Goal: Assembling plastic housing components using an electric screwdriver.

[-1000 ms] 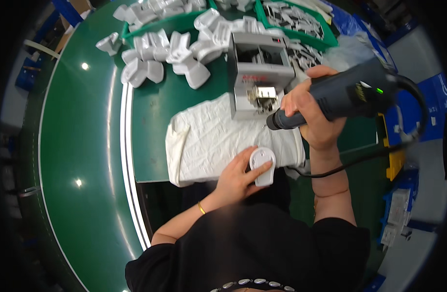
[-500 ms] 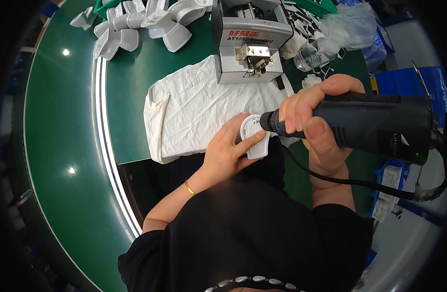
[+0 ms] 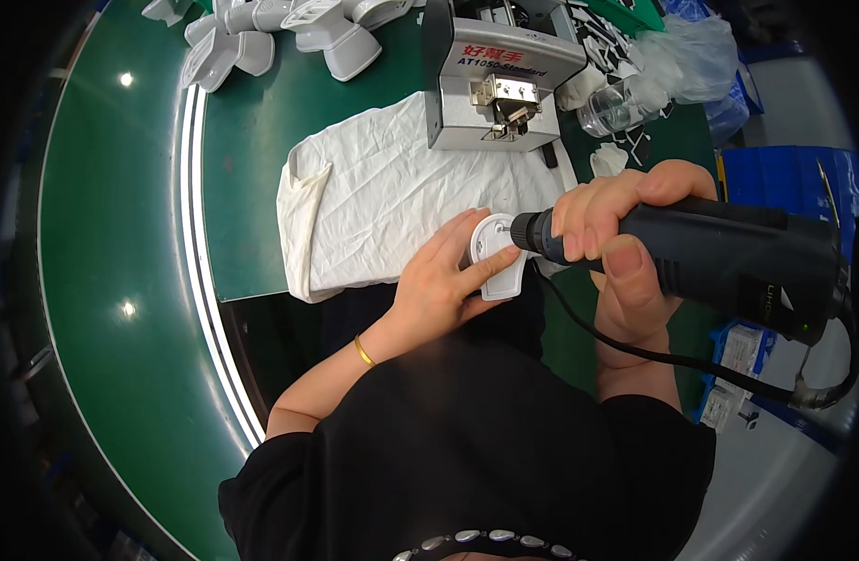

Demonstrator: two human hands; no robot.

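My left hand grips a small white plastic housing at the front edge of a folded white cloth. Its thumb lies across the housing's face and the fingers hold the far side. My right hand is wrapped round a dark corded electric screwdriver, held nearly level. The thin bit points left and meets the rounded upper end of the housing; whether a screw sits under the tip is too small to tell.
Beyond the cloth stands a grey metal screw feeder. Several grey-white plastic parts lie at the back left of the green table. At the back right are a clear plastic jar and a plastic bag. The screwdriver's black cable loops below my right hand.
The screwdriver has shifted slightly right, and more of its bit shows above the housing. My left hand still holds the housing. The whole view has moved a little.
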